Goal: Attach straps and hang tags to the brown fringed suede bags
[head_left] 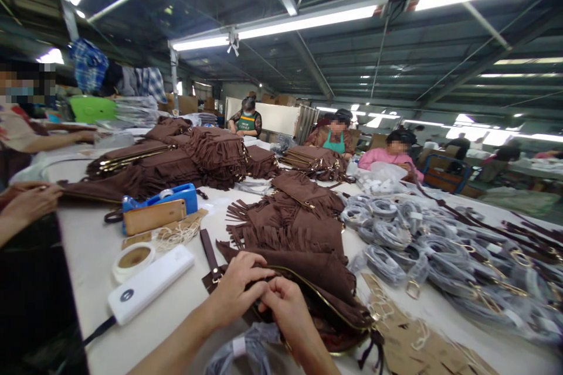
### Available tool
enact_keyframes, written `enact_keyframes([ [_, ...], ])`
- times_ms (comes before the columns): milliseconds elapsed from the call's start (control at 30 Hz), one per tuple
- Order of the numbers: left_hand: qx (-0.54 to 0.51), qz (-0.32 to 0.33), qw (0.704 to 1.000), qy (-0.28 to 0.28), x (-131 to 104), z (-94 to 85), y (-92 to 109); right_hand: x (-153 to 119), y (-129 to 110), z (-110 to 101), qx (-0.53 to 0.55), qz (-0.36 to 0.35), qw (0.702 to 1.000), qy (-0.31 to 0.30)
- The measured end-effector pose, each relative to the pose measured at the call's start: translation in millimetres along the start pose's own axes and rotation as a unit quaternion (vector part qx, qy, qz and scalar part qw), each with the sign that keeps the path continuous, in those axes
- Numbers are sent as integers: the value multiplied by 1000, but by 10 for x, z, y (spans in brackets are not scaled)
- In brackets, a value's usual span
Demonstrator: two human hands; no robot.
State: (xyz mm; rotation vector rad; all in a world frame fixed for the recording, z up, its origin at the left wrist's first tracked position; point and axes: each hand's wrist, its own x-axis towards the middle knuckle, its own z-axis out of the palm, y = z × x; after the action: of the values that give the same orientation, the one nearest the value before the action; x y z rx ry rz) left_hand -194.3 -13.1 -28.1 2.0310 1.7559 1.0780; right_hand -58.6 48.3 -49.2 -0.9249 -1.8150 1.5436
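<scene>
A brown bag (325, 269) with a gold zipper lies open at the table's near edge. My left hand (240, 290) rests on its near side, fingers bent and pressed together near the zipper. Beside it, touching its fingertips, my right hand (285, 304) is closed in a pinch at the bag's opening; what sits between the fingers is too small to tell. A wrist strap (210, 255) sticks up at the bag's left end. Just below the hands is a plastic-wrapped coiled strap (241, 354).
Fringed brown bags (285, 222) are piled ahead. Wrapped straps (422, 240) and cardboard tags (417, 340) lie right; a power bank (152, 284), tape roll (133, 262), phone (155, 217) and blue tape dispenser (187, 196) left. Another person's hands (33, 205) are at far left.
</scene>
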Motion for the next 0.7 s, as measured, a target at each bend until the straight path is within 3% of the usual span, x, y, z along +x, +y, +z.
enact_keyframes([
  [233, -97, 16, 991, 94, 24, 53, 45, -79, -86, -136, -74, -65, 995, 17],
  [367, -217, 9, 968, 126, -15, -36, 77, -135, -299, -312, -130, -160, 968, 140],
  [433, -271, -17, 958, 92, -26, -60, 130, -132, -362, -352, -96, -160, 971, 150],
  [600, -406, -121, 901, -95, -17, 35, 257, -100, -335, -280, 21, -135, 986, 99],
  [700, -420, -136, 890, -117, -16, 143, 240, -103, -321, -215, 56, -120, 988, 79],
])
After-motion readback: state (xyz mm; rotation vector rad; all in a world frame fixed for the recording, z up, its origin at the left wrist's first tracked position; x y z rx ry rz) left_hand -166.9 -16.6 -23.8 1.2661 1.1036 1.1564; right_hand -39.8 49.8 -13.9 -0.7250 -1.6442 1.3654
